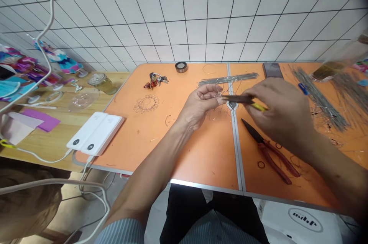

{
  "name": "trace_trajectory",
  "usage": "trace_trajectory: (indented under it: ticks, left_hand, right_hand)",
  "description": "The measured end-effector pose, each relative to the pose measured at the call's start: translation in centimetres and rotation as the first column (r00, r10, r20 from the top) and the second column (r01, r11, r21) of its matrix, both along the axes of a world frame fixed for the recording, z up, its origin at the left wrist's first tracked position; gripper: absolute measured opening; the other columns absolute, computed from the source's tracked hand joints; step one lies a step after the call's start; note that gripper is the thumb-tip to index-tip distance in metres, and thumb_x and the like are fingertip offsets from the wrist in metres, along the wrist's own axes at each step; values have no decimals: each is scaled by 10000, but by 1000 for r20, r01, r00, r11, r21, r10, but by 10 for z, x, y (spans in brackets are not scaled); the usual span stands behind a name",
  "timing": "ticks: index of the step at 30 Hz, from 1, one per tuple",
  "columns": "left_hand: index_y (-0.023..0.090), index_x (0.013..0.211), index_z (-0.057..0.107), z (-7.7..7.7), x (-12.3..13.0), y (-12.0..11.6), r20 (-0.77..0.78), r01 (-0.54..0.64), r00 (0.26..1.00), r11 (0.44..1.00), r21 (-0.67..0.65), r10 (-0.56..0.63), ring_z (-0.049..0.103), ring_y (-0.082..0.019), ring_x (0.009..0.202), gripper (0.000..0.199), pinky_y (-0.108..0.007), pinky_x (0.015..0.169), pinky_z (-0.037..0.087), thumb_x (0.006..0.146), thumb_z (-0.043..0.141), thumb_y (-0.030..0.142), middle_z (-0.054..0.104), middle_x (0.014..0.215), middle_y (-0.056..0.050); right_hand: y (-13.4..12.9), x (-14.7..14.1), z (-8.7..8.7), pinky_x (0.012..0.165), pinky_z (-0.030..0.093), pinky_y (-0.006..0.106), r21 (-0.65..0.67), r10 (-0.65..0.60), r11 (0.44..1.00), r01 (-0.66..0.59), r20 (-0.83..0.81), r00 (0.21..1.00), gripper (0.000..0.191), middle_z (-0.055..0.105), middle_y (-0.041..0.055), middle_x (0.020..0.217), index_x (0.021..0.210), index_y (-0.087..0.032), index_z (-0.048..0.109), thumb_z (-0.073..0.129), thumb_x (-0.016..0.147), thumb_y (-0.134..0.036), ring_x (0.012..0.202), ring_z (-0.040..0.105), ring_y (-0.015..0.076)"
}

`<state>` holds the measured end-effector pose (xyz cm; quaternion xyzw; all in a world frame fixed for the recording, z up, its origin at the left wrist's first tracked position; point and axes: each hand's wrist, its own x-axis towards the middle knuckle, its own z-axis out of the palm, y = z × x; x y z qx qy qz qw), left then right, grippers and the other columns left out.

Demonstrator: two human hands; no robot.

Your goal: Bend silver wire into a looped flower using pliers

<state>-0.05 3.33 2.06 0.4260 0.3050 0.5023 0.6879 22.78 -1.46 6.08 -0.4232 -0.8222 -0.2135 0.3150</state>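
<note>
My left hand [198, 108] is closed in a pinch on a thin wire [220, 91], whose bent ends and loops spread below and right of the fingers. My right hand [277, 106] is wrapped round a pair of pliers [238, 99] with a yellow grip. The dark jaws reach the left fingertips, close to the wire; whether they bite it I cannot tell. Below my right hand, long-nose pliers with red handles [266, 146] lie on the orange table [198, 159]. Left of my left hand rests a looped wire ring [147, 104], flower-like in outline. Behind both hands lies a bundle of straight wires [228, 79].
Along the back are a tape roll [181, 67], a small red-brown ornament [155, 80] and a dark phone-like slab [272, 70]. More wire [322, 100] lies right, near a tilted clear jar [324, 69]. White power banks [96, 133] with cables sit left. Someone's head [28, 202] shows lower left.
</note>
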Motion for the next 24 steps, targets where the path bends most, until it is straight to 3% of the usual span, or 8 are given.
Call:
trace_trajectory:
  ticks: [4, 9, 15, 21, 24]
  left_hand:
    - [194, 991, 776, 5, 0, -1, 70, 50, 996, 998, -35, -47, 663, -90, 740, 552, -250, 766, 556, 558, 1117, 218, 723, 797, 46]
    - [211, 981, 746, 7, 3, -3, 57, 39, 998, 999, -3, -39, 676, -100, 729, 586, -262, 772, 569, 552, 1135, 302, 743, 793, 44]
    - [226, 970, 748, 6, 7, -5, 28, -30, 999, 996, 81, 28, 675, -105, 743, 583, -268, 803, 569, 556, 1137, 354, 736, 770, 45]
    - [234, 950, 771, 1, 10, -3, 52, -125, 991, 988, 91, 121, 685, -99, 779, 558, -275, 867, 592, 518, 1124, 253, 709, 810, 60]
    - [234, 966, 775, 0, 11, -3, 82, -135, 989, 984, 119, 126, 691, -101, 810, 518, -265, 879, 592, 564, 1104, 239, 717, 815, 55]
  right_hand:
    - [-12, -22, -14, 811, 416, 443, 118, -58, 992, 51, 55, 997, 253, 818, 42, 905, 915, -275, 755, 626, 1132, -257, 837, 685, 268]
    - [-14, -37, -14, 788, 373, 439, 59, -174, 983, 173, 6, 985, 348, 811, 42, 856, 804, -279, 735, 665, 1125, -393, 794, 658, 255]
    - [-12, -44, -17, 769, 362, 424, 40, -161, 986, 165, -83, 984, 293, 778, 22, 827, 825, -280, 762, 651, 1096, -287, 759, 641, 237]
    - [-8, -47, -24, 786, 373, 418, 18, -152, 987, 157, -162, 975, 221, 772, 6, 817, 840, -263, 769, 720, 1055, -262, 774, 675, 229]
    - [-6, -49, -25, 799, 361, 420, -22, -178, 984, 178, -205, 962, 222, 773, 8, 821, 854, -279, 782, 717, 1067, -291, 784, 668, 234]
